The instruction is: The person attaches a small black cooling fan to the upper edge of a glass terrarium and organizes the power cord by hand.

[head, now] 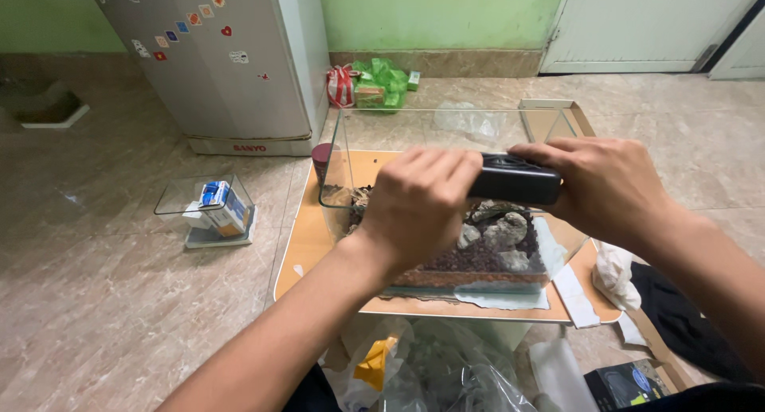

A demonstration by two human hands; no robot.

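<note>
Both my hands hold a long black box-shaped device (515,178) over a glass tank (344,153). My left hand (417,205) grips its left end with the fingers curled over the top. My right hand (602,185) closes around its right end. The tank stands on a low wooden table (303,249) and holds dark gravel (478,257) and grey stones (504,233) on a reddish bottom layer. My left forearm hides the tank's near left corner.
A small glass tank (209,209) with blue-and-white cartons sits on the tiled floor at left. A grey fridge (227,61) stands behind it. Green and red bags (374,84) lie by the wall. Clear plastic bags (446,372), white cloth (617,276) and a dark box (629,384) lie near me.
</note>
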